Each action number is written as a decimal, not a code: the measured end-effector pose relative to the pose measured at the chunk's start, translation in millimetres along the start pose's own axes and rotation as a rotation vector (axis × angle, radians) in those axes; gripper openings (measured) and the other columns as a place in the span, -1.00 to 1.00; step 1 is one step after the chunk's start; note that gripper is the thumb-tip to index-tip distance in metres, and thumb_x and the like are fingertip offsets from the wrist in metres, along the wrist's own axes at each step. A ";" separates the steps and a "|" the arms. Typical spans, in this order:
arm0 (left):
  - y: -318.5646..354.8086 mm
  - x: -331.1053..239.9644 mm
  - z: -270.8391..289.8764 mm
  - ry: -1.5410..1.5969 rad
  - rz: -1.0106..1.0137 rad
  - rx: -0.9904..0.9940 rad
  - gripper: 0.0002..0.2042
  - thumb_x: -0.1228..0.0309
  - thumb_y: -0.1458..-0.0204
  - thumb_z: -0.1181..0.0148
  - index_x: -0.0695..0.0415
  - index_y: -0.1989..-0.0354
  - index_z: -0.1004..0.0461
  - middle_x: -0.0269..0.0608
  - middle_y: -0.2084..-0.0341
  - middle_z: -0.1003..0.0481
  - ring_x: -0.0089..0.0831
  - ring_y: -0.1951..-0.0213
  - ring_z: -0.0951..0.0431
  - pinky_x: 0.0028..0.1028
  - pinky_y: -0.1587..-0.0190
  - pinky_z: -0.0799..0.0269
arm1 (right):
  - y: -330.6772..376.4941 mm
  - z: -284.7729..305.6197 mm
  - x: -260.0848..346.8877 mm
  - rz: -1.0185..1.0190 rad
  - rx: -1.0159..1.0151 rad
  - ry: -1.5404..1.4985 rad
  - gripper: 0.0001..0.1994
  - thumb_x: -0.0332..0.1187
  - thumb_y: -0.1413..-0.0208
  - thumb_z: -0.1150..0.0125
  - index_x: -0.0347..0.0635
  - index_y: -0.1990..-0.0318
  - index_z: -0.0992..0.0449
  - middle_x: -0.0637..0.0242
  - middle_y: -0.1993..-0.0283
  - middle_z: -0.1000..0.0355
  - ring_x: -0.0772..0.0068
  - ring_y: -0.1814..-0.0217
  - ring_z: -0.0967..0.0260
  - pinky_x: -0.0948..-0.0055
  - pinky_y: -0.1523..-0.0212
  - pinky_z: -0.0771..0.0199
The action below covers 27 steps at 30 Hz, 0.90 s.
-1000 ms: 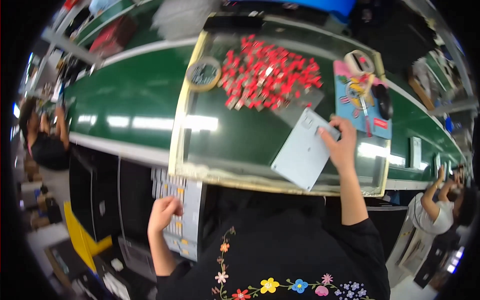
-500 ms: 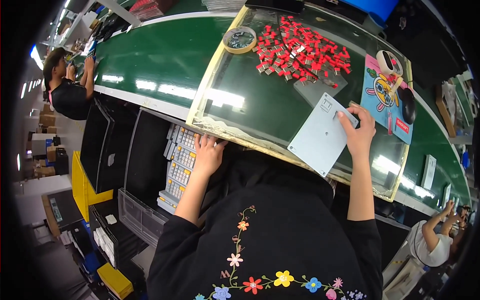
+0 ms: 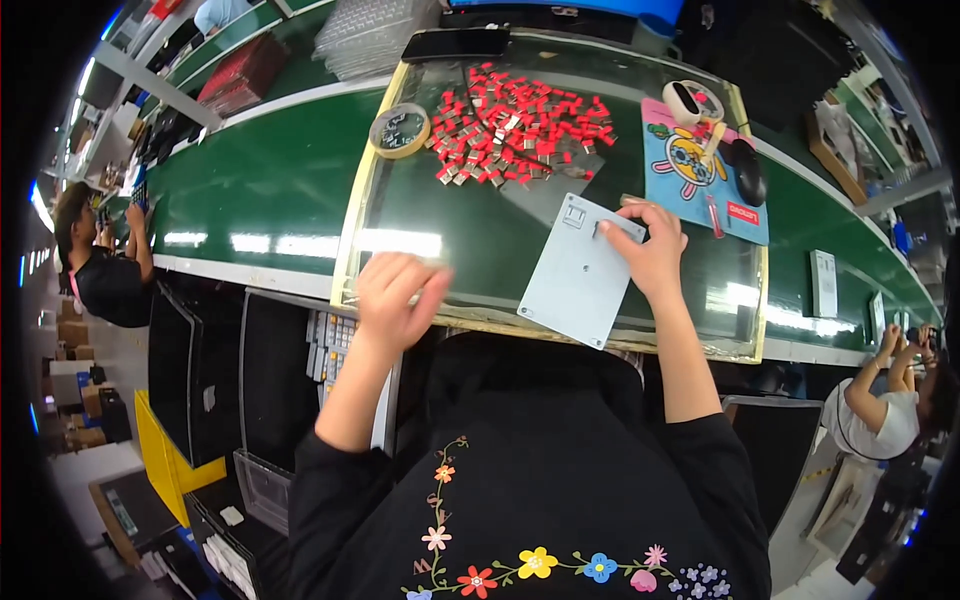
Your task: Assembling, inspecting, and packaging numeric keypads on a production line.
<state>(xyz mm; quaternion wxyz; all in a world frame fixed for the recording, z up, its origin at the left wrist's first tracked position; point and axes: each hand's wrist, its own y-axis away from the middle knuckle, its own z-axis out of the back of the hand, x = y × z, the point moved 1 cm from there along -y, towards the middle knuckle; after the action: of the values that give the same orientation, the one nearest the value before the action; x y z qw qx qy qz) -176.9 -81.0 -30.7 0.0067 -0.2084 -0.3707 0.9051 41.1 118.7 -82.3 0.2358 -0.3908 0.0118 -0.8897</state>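
Note:
My right hand (image 3: 655, 245) grips the upper right edge of a light grey rectangular device (image 3: 578, 272), with the thumb on its face. A small square latch-like outline, a central screw hole and corner feet mark this side. The device lies tilted over the glass sheet's near part. Above the sheet's near left edge, my left hand (image 3: 395, 300) is raised and blurred. Its fingers bend loosely, the thumb stands apart, and no object shows in it. Beyond both hands lies a heap of red-capped metal plugs (image 3: 520, 125). Grey keypads (image 3: 330, 345) are stacked below the table edge, partly behind my left forearm.
A tape roll (image 3: 400, 131) lies left of the heap, beside a black phone (image 3: 455, 43). At right, a mouse (image 3: 748, 172) rests on a cartoon mat (image 3: 690, 180). Yellow tape borders the glass sheet (image 3: 460, 270). Co-workers sit at far left and right.
My left hand has lifted off the table edge by the keypads and risen over the glass. My right hand still holds the grey device. The whole view has shifted.

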 end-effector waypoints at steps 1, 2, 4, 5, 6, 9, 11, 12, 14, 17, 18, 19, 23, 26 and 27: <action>-23.5 1.5 -21.2 0.015 -0.033 0.037 -0.95 0.50 0.16 -0.17 0.06 0.50 -0.46 -0.39 0.62 -0.38 -0.40 0.53 -0.34 -0.51 0.32 -0.25 | 0.7 0.6 -1.1 0.002 -0.007 -0.009 -0.71 -0.06 0.18 -0.29 -0.03 0.39 -0.49 0.51 0.07 -0.42 0.40 0.00 -0.19 0.38 -0.01 0.06; -47.6 1.8 -41.3 0.025 -0.068 0.074 -0.90 0.49 0.14 -0.15 0.03 0.41 -0.49 -0.40 0.55 -0.41 -0.41 0.45 -0.38 -0.50 0.25 -0.26 | 0.5 1.0 -1.3 0.005 -0.014 -0.023 -0.71 -0.06 0.19 -0.29 -0.02 0.39 -0.49 0.51 0.08 -0.43 0.41 0.00 -0.19 0.39 0.00 0.06; -84.7 -3.4 -80.2 -0.147 -0.238 0.088 -0.82 0.49 0.11 -0.13 0.01 0.29 -0.49 -0.43 0.39 -0.44 -0.44 0.29 -0.40 -0.47 0.19 -0.25 | 1.6 -2.5 -2.0 0.016 -0.021 -0.025 -0.71 -0.06 0.18 -0.30 -0.02 0.39 -0.49 0.52 0.09 -0.43 0.42 0.01 -0.19 0.39 0.00 0.06; -92.6 -1.7 -98.5 -0.322 -0.327 0.126 -0.83 0.40 0.08 -0.12 -0.05 0.28 -0.49 -0.46 0.26 -0.40 -0.43 0.17 -0.36 -0.39 0.11 -0.23 | 1.6 -2.4 -0.7 0.027 -0.018 -0.031 -0.71 -0.06 0.18 -0.30 -0.02 0.39 -0.49 0.52 0.10 -0.43 0.42 0.01 -0.19 0.40 0.01 0.06; -99.3 0.1 -114.6 -0.358 -0.325 0.175 -0.83 0.37 0.08 -0.11 -0.04 0.26 -0.49 -0.46 0.24 -0.40 -0.43 0.14 -0.35 -0.36 0.07 -0.20 | 1.7 -2.6 1.2 0.040 -0.014 -0.037 -0.71 -0.06 0.18 -0.30 -0.02 0.40 -0.49 0.53 0.10 -0.43 0.43 0.02 -0.19 0.40 0.01 0.06; -118.8 -1.7 -139.5 -0.371 -0.299 0.281 -0.81 0.32 0.07 -0.11 -0.03 0.25 -0.48 -0.45 0.21 -0.39 -0.42 0.12 -0.33 -0.34 0.02 -0.17 | 1.1 0.7 -2.0 0.030 -0.030 -0.036 -0.72 -0.06 0.17 -0.29 -0.01 0.40 -0.50 0.54 0.12 -0.43 0.44 0.03 -0.19 0.41 0.02 0.06; -126.3 -2.0 -145.7 -0.369 -0.193 0.388 -0.80 0.30 0.08 -0.11 -0.02 0.24 -0.48 -0.43 0.20 -0.40 -0.41 0.12 -0.34 -0.34 0.02 -0.17 | 0.9 0.8 -1.9 0.035 -0.020 -0.040 -0.74 -0.07 0.15 -0.28 -0.01 0.40 -0.50 0.56 0.13 -0.43 0.44 0.04 -0.19 0.41 0.03 0.06; -128.2 -1.9 -147.5 -0.372 -0.137 0.442 -0.79 0.29 0.08 -0.11 -0.02 0.24 -0.47 -0.42 0.19 -0.40 -0.41 0.12 -0.34 -0.34 0.02 -0.17 | 0.9 1.6 -2.1 0.040 -0.012 -0.043 -0.75 -0.07 0.14 -0.27 -0.01 0.40 -0.50 0.57 0.14 -0.43 0.45 0.05 -0.19 0.41 0.04 0.06; -124.9 4.9 -150.7 -0.356 -0.190 0.428 -0.81 0.29 0.07 -0.11 0.00 0.26 -0.48 -0.40 0.18 -0.40 -0.39 0.13 -0.34 -0.33 0.04 -0.17 | 1.1 0.4 -2.8 0.033 -0.029 -0.049 -0.76 -0.08 0.12 -0.25 0.00 0.39 -0.50 0.57 0.15 -0.44 0.45 0.06 -0.19 0.41 0.05 0.06; -116.4 16.4 -148.8 -0.314 -0.299 0.357 -0.84 0.30 0.05 -0.10 0.04 0.33 -0.49 -0.32 0.17 -0.42 -0.32 0.16 -0.35 -0.29 0.08 -0.18 | 0.3 0.2 -1.1 0.052 -0.040 -0.048 -0.78 -0.09 0.06 -0.20 0.00 0.39 -0.51 0.58 0.18 -0.44 0.45 0.10 -0.19 0.41 0.07 0.05; -118.4 15.5 -146.2 -0.313 -0.305 0.359 -0.84 0.30 0.05 -0.10 0.04 0.33 -0.49 -0.32 0.17 -0.42 -0.32 0.16 -0.35 -0.29 0.08 -0.18 | 0.1 -0.1 -1.7 0.048 -0.045 -0.049 -0.78 -0.09 0.06 -0.20 0.00 0.39 -0.51 0.58 0.18 -0.44 0.45 0.10 -0.19 0.41 0.07 0.05; -120.9 16.2 -143.7 -0.157 -0.154 0.416 -0.85 0.30 0.04 -0.09 0.05 0.34 -0.48 -0.31 0.17 -0.42 -0.31 0.17 -0.35 -0.29 0.09 -0.19 | 0.1 -1.2 -2.5 0.044 -0.052 -0.058 -0.79 -0.10 0.05 -0.18 0.00 0.39 -0.51 0.58 0.19 -0.45 0.45 0.10 -0.19 0.41 0.08 0.05; -126.5 13.4 -141.2 0.311 0.301 0.576 -0.87 0.31 0.01 -0.08 0.07 0.36 -0.45 -0.29 0.18 -0.44 -0.29 0.19 -0.37 -0.30 0.10 -0.23 | 0.7 -3.2 -5.0 0.025 -0.077 -0.084 -0.80 -0.11 0.01 -0.13 0.01 0.38 -0.51 0.56 0.22 -0.45 0.44 0.12 -0.19 0.41 0.09 0.04; -122.8 8.0 -141.4 0.219 0.324 0.529 -0.90 0.36 -0.02 -0.04 0.08 0.35 -0.43 -0.29 0.26 -0.46 -0.28 0.23 -0.38 -0.35 0.13 -0.26 | 1.3 -0.3 -0.9 0.019 -0.052 -0.029 -0.80 -0.14 -0.01 -0.11 -0.04 0.35 -0.51 0.55 0.19 -0.46 0.45 0.11 -0.20 0.42 0.07 0.04; -122.8 7.8 -141.9 0.189 0.332 0.512 -0.90 0.38 -0.03 -0.03 0.09 0.35 -0.43 -0.28 0.29 -0.47 -0.27 0.24 -0.38 -0.37 0.14 -0.27 | 0.9 0.1 -0.6 0.017 -0.043 -0.011 -0.79 -0.16 -0.02 -0.10 -0.06 0.35 -0.50 0.55 0.17 -0.47 0.45 0.10 -0.21 0.42 0.06 0.04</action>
<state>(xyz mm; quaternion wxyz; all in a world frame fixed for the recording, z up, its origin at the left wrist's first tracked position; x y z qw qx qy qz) -147.3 104.2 -41.4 -0.0543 -0.3406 -0.0895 0.9344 41.9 118.2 -82.9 0.2351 -0.4004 0.0332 -0.8850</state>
